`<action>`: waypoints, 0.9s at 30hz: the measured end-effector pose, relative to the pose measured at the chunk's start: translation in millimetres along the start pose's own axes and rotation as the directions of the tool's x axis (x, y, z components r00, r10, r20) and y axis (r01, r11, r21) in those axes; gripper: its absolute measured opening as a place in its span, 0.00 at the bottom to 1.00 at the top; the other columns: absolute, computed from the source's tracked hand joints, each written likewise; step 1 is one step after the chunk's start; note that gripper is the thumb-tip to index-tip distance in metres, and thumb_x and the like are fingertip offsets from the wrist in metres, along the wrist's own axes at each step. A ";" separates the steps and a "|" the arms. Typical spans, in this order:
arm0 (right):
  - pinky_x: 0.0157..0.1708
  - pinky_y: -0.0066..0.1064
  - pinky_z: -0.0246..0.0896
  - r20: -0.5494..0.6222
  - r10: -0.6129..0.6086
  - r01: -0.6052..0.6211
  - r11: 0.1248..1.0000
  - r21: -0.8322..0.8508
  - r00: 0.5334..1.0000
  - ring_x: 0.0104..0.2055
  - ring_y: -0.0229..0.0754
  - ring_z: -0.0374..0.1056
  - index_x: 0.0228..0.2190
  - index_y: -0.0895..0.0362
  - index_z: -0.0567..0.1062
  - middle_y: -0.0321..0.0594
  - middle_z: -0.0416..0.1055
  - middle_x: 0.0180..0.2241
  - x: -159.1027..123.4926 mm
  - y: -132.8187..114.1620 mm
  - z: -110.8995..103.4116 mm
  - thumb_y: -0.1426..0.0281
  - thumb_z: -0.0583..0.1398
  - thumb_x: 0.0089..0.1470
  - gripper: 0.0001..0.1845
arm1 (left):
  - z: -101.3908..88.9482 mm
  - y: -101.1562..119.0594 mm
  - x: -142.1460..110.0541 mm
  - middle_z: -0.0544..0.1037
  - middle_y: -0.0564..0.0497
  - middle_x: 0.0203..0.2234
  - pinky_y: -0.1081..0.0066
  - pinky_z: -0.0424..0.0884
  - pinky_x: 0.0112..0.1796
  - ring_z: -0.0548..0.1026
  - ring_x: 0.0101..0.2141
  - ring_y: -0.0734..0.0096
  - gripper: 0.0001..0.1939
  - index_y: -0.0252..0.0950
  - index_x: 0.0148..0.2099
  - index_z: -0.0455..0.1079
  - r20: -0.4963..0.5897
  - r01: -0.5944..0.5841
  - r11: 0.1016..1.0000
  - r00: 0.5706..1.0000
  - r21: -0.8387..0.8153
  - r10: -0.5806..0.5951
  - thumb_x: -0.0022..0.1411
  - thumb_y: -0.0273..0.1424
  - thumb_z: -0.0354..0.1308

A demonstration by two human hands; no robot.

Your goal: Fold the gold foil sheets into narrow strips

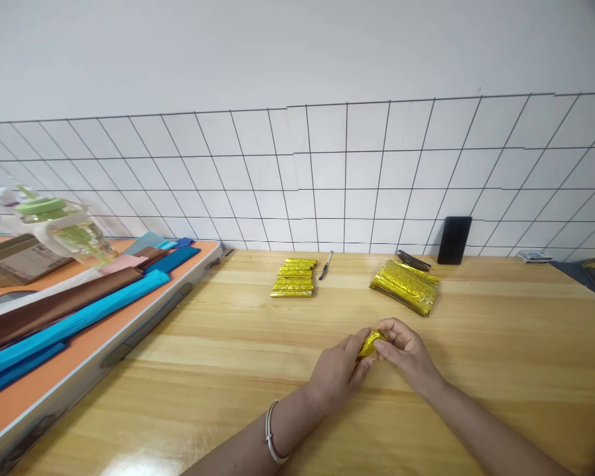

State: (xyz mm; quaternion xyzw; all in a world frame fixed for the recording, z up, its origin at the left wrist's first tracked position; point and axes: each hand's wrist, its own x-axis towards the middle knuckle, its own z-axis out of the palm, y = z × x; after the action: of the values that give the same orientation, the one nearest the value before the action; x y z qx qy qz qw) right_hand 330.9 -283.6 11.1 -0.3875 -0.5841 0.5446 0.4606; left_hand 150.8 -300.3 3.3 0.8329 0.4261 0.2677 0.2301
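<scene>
A small piece of shiny gold foil (pixel 371 343) is held between my two hands, low over the wooden table. My left hand (pixel 340 370) wraps round its near side, with the thumb below. The fingers and thumb of my right hand (pixel 406 350) pinch its far right end, hiding part of it. Beyond my hands to the left lie several narrow gold foil rolls (pixel 292 277) in a column. A stack of flat gold foil sheets (pixel 406 285) rests beyond my right hand.
A pen (pixel 326 266) lies beside the rolls. Behind the sheets is a dark stapler-like object (pixel 414 260); a black phone (pixel 455 240) leans on the tiled wall. At left, an orange-topped surface (pixel 143 317) bears blue and brown material (pixel 74 299), a cardboard box (pixel 22 260) and a green-lidded cup (pixel 72 228).
</scene>
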 end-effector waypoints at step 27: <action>0.26 0.28 0.59 -0.120 -0.021 0.007 0.993 -0.117 0.993 0.26 0.36 0.60 0.40 0.56 0.69 0.33 0.63 0.24 -4.2 0.4 8.7 0.59 0.58 0.52 0.16 | 1.5 3.3 2.7 0.73 0.47 0.37 0.69 0.71 0.33 0.72 0.36 0.66 0.25 0.36 0.62 0.48 -0.046 0.009 0.863 0.999 0.505 0.017 0.65 0.35 0.46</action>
State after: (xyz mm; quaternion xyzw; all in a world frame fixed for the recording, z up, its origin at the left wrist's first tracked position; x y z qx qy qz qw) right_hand 323.7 -290.0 10.3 -0.4419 -0.5884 0.4819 0.4756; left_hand 155.0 -300.0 4.9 0.8582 0.4851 0.1676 -0.0071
